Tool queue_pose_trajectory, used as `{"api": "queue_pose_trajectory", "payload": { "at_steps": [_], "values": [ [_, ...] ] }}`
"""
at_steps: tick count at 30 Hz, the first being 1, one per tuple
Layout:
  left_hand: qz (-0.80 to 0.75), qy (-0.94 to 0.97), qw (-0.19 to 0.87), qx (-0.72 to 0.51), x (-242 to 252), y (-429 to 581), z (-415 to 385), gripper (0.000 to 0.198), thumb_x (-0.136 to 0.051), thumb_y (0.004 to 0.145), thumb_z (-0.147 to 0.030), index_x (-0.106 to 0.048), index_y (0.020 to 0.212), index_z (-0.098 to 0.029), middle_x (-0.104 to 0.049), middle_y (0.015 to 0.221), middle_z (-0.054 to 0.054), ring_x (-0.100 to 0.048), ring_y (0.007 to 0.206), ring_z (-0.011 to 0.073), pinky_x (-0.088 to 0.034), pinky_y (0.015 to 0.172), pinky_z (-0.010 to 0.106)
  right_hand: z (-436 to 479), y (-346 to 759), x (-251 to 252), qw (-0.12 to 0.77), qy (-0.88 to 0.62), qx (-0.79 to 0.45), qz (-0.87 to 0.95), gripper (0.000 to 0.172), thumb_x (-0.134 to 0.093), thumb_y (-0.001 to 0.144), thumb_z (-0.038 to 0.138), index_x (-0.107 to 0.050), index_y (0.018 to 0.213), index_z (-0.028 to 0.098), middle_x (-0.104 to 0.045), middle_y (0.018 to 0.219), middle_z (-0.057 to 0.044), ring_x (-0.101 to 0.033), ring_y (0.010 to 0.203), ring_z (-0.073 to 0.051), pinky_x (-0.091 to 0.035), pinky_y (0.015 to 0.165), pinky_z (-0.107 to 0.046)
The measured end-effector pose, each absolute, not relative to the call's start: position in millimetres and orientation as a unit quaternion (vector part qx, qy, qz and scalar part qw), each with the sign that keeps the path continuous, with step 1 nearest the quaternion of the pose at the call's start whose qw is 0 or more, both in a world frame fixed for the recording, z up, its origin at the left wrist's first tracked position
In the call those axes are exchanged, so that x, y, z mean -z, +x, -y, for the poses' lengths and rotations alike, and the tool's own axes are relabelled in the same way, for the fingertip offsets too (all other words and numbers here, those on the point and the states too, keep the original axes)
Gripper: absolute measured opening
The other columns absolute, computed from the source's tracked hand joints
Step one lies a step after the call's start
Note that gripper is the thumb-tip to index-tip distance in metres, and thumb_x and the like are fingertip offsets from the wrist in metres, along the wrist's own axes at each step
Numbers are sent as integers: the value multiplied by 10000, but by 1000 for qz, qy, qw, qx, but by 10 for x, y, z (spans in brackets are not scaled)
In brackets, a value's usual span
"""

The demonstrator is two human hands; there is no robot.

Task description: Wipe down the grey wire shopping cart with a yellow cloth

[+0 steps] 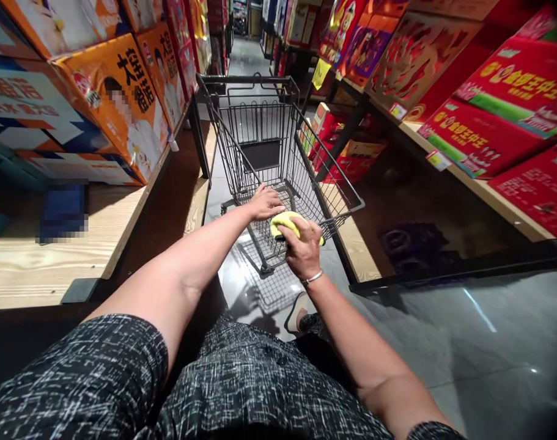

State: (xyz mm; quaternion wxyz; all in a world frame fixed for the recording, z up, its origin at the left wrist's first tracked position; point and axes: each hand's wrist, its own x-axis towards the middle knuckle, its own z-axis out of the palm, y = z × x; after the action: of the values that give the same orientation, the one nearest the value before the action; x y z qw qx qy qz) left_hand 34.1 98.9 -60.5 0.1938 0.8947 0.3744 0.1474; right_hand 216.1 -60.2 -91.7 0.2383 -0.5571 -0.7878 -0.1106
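Note:
A black wire shopping cart (260, 156) stands in front of me in the aisle, its basket holding nothing that I can see. At the basket's near edge my left hand (265, 203) rests with its fingers curled over the rim. Just to its right, my right hand (303, 244) is closed around a folded yellow cloth (285, 223), which lies against the same near edge. The cloth has a dark border and partly hides the rim. A silvery bracelet circles my right wrist.
Orange cartons (115, 104) fill the wooden shelf (53, 269) on the left, with a blurred dark blue item (62, 211) near its front. Red gift boxes (484, 131) line the right shelf. A dark bundle (416, 247) lies low at right. Grey tiled floor (443, 330) runs between.

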Motion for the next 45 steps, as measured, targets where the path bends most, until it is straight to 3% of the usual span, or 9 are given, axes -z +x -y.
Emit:
{"api": "queue_pose_trajectory", "payload": {
  "at_steps": [3, 8, 12, 17, 21, 27, 33, 39, 45],
  "values": [
    [-383, 889, 203, -150, 643, 212, -994, 283, -595, 972, -469, -804, 1042, -292, -734, 1196, 34, -423, 1475, 276, -43, 1317, 582, 491, 2160, 831, 211, -573, 97, 786, 556, -566, 888, 116, -709, 1358, 376, -549, 1512, -37, -401, 1282, -323, -414, 1035, -481],
    [-357, 883, 232, -200, 750, 74, -1091, 213, -732, 895, -418, -809, 922, -220, -758, 1168, 69, -407, 1501, 289, -276, 1284, 468, 401, 2359, 965, 215, -511, 83, 828, 581, -574, 863, 62, -708, 1345, 358, -561, 1504, -36, -428, 1278, -285, -410, 1057, -442],
    [-349, 876, 255, -213, 801, 56, -1146, 206, -731, 888, -394, -803, 860, -203, -761, 1141, 65, -401, 1506, 302, -282, 1293, 443, 278, 2740, 1073, 272, -500, 95, 816, 607, -590, 797, 19, -721, 1303, 328, -589, 1438, -67, -468, 1247, -279, -432, 1044, -449],
    [-355, 872, 271, -202, 832, 90, -1174, 229, -702, 903, -418, -813, 881, -219, -749, 1189, 59, -358, 1533, 301, -253, 1308, 473, 5, 3321, 1077, 273, -636, 102, 714, 638, -552, 703, 14, -739, 1248, 287, -563, 1407, -99, -458, 1218, -313, -429, 1031, -496],
    [-353, 867, 275, -220, 883, 119, -1207, 223, -734, 883, -421, -816, 860, -215, -749, 1160, 67, -364, 1528, 309, -260, 1303, 487, -51, 3195, 1079, 321, -703, 77, 630, 664, -517, 636, 47, -733, 1229, 255, -506, 1385, -120, -466, 1210, -318, -417, 1051, -539],
    [-334, 867, 275, -246, 936, 76, -1230, 181, -767, 865, -383, -811, 822, -213, -756, 1116, 71, -379, 1508, 321, -244, 1302, 509, 390, 2287, 1289, 360, -575, 86, 730, 650, -530, 733, 34, -698, 1303, 298, -496, 1410, -93, -448, 1277, -293, -420, 1098, -496],
    [-324, 871, 278, -243, 905, -36, -1240, 185, -771, 863, -359, -790, 768, -201, -750, 1119, 78, -384, 1501, 313, -235, 1300, 503, 626, 2073, 1933, 205, -513, 107, 827, 389, -633, 906, 112, -790, 1123, 394, -609, 1317, -59, -403, 1263, -288, -401, 1107, -477],
    [-361, 857, 283, -234, 855, -78, -1209, 295, -778, 849, -385, -710, 635, -193, -734, 1124, 86, -355, 1515, 330, -235, 1305, 495, 745, 1980, 2460, 11, -522, -2, 853, 473, -550, 945, 104, -768, 1226, 416, -654, 1320, -54, -484, 1179, -296, -420, 1036, -500],
    [-410, 841, 275, -222, 780, -122, -1172, 364, -828, 805, -443, -666, 599, -190, -719, 1135, 95, -354, 1526, 317, -260, 1300, 414, 688, 1885, 2450, -61, -489, -75, 867, 482, -460, 994, 126, -738, 1290, 385, -617, 1448, -53, -491, 1255, -301, -406, 1099, -537]
  ]
}}
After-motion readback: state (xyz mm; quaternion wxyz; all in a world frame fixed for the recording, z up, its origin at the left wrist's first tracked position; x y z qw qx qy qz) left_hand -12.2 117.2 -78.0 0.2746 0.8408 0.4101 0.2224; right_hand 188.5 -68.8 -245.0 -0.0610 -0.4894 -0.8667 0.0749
